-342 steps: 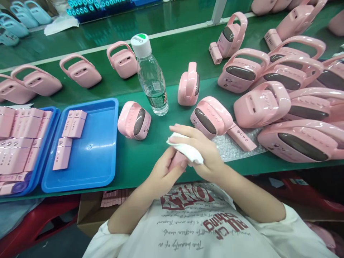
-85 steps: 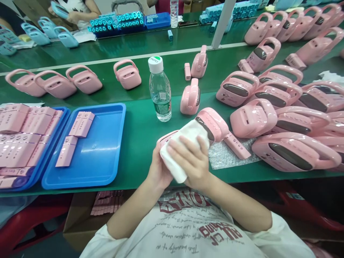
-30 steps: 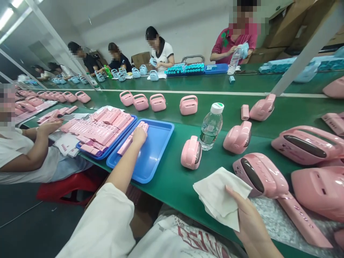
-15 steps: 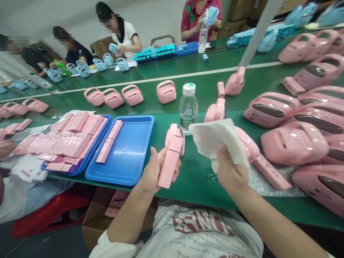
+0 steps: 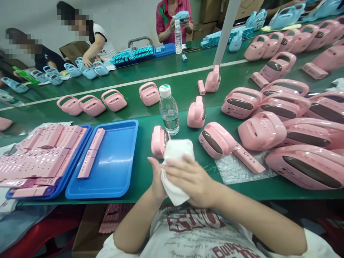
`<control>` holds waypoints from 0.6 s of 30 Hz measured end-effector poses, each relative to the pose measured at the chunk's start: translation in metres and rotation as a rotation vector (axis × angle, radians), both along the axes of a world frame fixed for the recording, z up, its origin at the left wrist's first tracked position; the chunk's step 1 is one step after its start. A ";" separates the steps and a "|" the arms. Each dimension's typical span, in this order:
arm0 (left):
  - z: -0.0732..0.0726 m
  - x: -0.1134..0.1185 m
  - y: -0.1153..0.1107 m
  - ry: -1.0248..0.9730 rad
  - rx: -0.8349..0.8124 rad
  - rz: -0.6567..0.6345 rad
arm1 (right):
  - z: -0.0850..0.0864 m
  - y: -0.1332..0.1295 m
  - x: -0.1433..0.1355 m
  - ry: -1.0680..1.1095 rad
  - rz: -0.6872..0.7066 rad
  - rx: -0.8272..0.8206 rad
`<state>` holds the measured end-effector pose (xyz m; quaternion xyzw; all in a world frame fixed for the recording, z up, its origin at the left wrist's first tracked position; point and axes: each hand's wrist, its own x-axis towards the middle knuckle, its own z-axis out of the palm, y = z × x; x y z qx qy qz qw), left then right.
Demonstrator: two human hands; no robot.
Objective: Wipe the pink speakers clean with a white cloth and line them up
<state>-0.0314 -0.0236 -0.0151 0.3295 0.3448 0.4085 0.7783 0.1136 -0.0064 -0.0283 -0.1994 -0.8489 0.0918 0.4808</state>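
My left hand [image 5: 158,181] is closed around a pink bar-shaped piece, which the white cloth [image 5: 178,148] now covers. My right hand [image 5: 189,179] presses that cloth over the bar with its fingers laid across it. Just beyond my hands stands a small pink handled device [image 5: 158,141], partly hidden by the cloth. To the right, another pink device [image 5: 215,139] with a dark oval front sits near a pink bar [image 5: 248,157] that has a row of small buttons, lying on bubble wrap [image 5: 231,172].
A blue tray [image 5: 113,179] with a few pink bars is at left, beside a second tray heaped with them. A water bottle [image 5: 170,113] stands ahead. Many pink devices [image 5: 309,168] crowd the right side. Co-workers handle blue devices [image 5: 87,71] across the green table.
My right hand has brought the white cloth leftward onto the bar in my left hand. The view has shifted right. A co-worker's arm now reaches down to the blue devices.
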 end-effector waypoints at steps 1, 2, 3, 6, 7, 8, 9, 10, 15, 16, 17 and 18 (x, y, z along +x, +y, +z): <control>0.000 0.000 0.001 -0.011 0.017 0.023 | -0.003 -0.002 0.001 0.031 0.059 -0.059; 0.001 -0.001 0.003 -0.053 0.030 0.022 | -0.005 -0.002 0.002 0.107 0.082 -0.178; 0.001 -0.001 0.006 -0.098 0.054 0.006 | -0.007 -0.002 0.005 0.216 0.062 -0.330; 0.002 -0.001 0.012 -0.154 0.104 -0.055 | -0.004 0.005 0.016 0.623 -0.178 -0.708; 0.002 -0.001 0.013 -0.146 0.099 -0.059 | 0.000 0.007 0.019 0.775 -0.254 -0.816; 0.002 -0.001 0.014 -0.131 0.084 -0.045 | 0.005 0.008 0.021 0.920 -0.297 -0.935; 0.002 0.000 0.014 -0.110 0.064 -0.011 | 0.010 0.009 0.021 1.059 -0.311 -1.073; 0.002 0.001 0.014 -0.084 0.043 0.033 | 0.015 0.008 0.021 1.168 -0.301 -1.200; 0.004 0.009 0.010 -0.005 -0.039 0.141 | 0.026 0.002 0.014 1.286 -0.322 -1.179; 0.005 0.011 0.010 -0.004 -0.055 0.134 | 0.024 0.003 0.013 1.281 -0.360 -1.126; 0.005 0.013 0.010 -0.008 -0.071 0.127 | 0.022 0.004 0.013 1.246 -0.388 -1.072; 0.006 0.015 0.010 -0.014 -0.086 0.119 | 0.020 0.005 0.012 1.170 -0.397 -1.014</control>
